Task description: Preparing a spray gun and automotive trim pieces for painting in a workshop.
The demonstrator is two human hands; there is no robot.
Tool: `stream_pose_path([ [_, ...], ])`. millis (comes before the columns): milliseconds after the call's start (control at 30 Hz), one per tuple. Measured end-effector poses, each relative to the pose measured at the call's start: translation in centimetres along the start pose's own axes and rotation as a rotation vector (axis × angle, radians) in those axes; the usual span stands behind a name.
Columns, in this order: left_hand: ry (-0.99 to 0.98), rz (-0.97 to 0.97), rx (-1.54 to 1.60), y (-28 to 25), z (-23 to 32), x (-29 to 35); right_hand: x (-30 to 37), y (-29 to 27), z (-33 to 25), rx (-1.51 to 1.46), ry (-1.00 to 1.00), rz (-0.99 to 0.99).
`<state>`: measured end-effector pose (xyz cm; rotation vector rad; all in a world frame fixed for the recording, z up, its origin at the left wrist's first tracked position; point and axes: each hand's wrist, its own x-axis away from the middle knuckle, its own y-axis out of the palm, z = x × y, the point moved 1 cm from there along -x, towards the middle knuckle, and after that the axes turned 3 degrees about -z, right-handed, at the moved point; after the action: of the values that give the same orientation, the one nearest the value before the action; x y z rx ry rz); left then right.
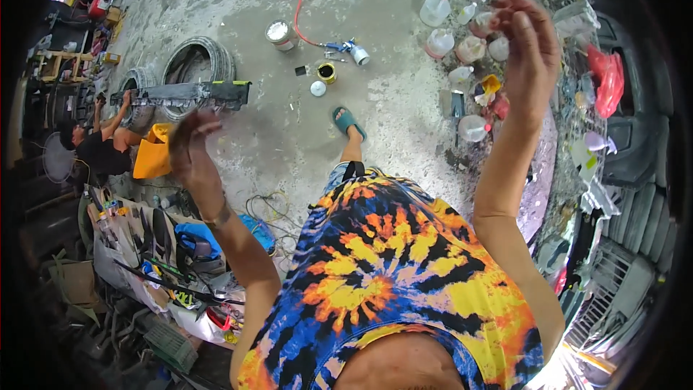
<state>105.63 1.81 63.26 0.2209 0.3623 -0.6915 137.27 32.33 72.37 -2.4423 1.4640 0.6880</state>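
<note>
Both of my hands are raised in the air, one on each side. My left hand [193, 146] is somewhat blurred; its fingers look loosely stretched, with nothing visible in them. It appears in front of the near end of a long dark bumper-like strip [216, 92], close to a yellow-orange cloth or bag [153, 152]. My right hand [533, 43] is open, fingers apart and slightly bent, and holds nothing. Behind it, several plastic jugs stand on the floor, among them a clear jug with a red cap [435, 10].
A blue spray gun [339, 48] with a red hose [297, 13] lies ahead, near a paint can [279, 35] and a small yellow-rimmed tin [327, 72]. Tyres [167, 72] lie left, where another person [101, 146] grips the strip. Cables [271, 209] trail beside a cluttered bench [123, 263].
</note>
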Motion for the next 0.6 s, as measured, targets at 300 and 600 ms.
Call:
stream_pose_path([
  [300,-0.688,-0.335,-0.134,9.4,-28.2,-6.5,-4.5,0.9,14.7,0.395,0.445,-0.386],
  [600,-1.391,-0.111,-0.228,4.5,-43.2,2.4,-0.7,-10.2,32.1,0.393,1.226,-0.252],
])
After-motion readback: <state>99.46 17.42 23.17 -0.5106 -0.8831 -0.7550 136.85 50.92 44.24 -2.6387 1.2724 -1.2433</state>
